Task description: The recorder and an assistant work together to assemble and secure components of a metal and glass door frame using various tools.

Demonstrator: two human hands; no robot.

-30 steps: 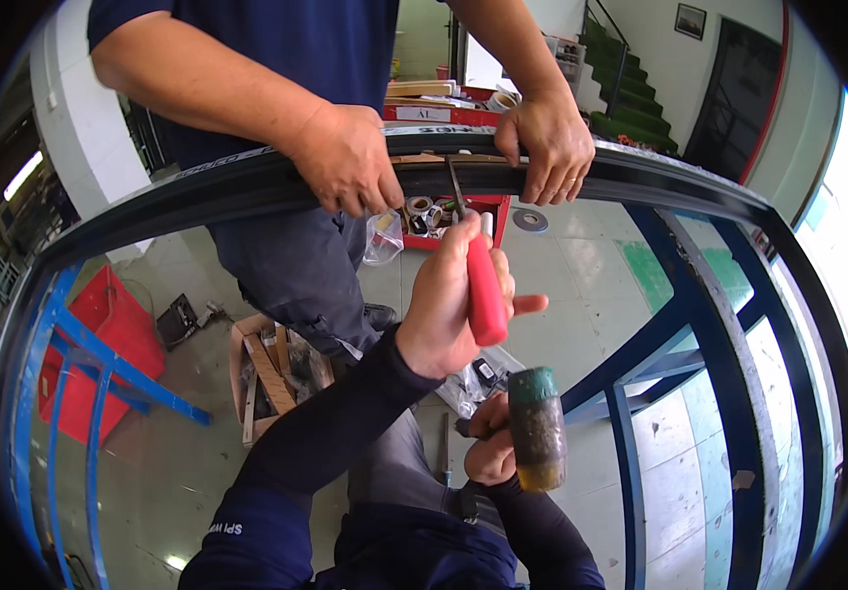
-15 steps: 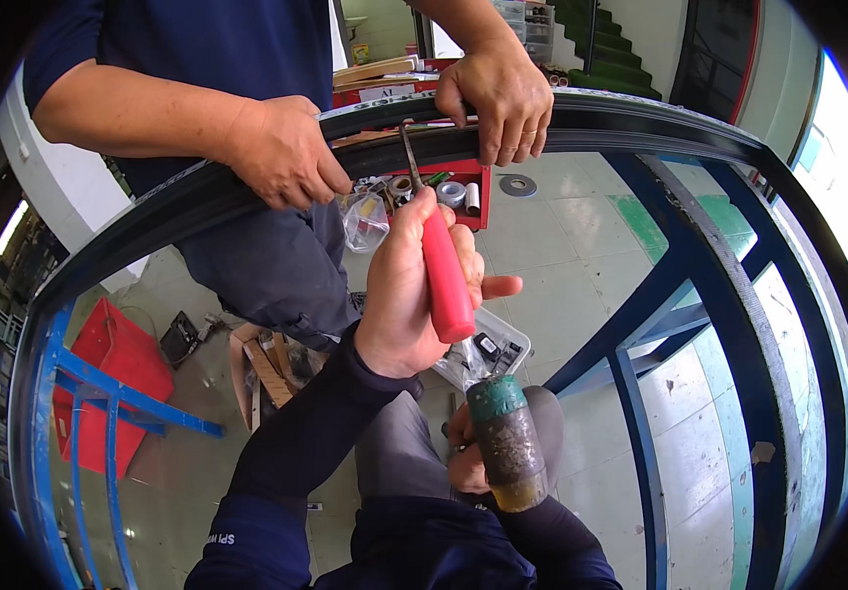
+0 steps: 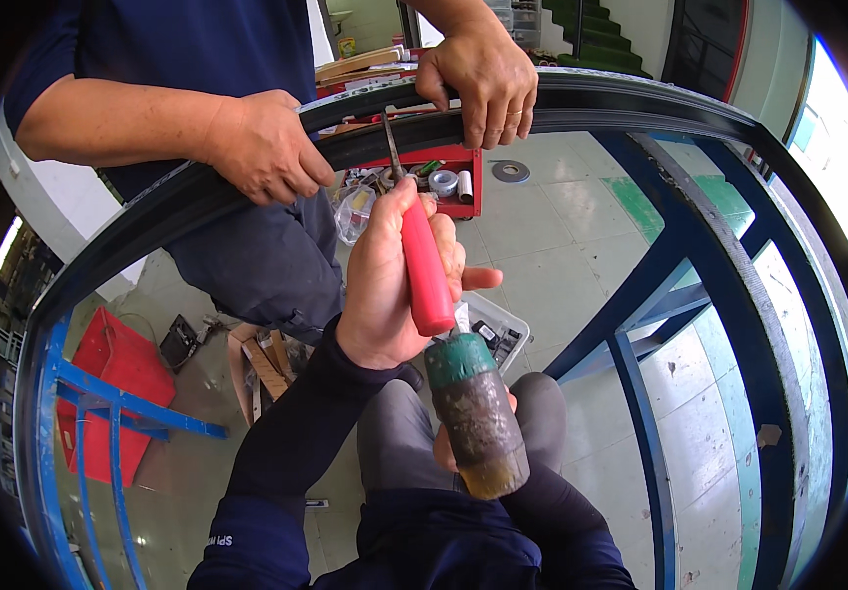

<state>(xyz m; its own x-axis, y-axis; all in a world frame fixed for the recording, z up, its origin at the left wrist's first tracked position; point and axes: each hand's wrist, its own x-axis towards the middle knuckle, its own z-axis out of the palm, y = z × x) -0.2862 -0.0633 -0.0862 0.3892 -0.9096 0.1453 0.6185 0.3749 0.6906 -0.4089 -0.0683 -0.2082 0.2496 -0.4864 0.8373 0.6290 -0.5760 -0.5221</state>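
Observation:
My left hand [image 3: 385,280] is closed round the red handle of a narrow-bladed hand tool [image 3: 427,265]. The tool points away from me, its slim metal tip at the black frame [image 3: 631,120]. My right hand [image 3: 445,450] is mostly hidden behind the head of a mallet [image 3: 481,423] that it grips. The mallet head is worn brown with a green face and a yellowish one; its green end is close to the handle's butt, and I cannot tell whether they touch. Across from me, another person's hands [image 3: 265,147] rest on the frame's far bar.
Blue stands [image 3: 629,423] hold up the frame at right and left. Under it are a red bin [image 3: 119,383], an open box of strips [image 3: 269,364], a tray of parts [image 3: 508,329] and a red toolbox [image 3: 476,187] with tape rolls. A tape roll [image 3: 510,171] lies on the floor.
The mallet has swung up and forward, bringing its green end to the butt of the red handle. The whole view has shifted slightly; the left hand keeps its hold.

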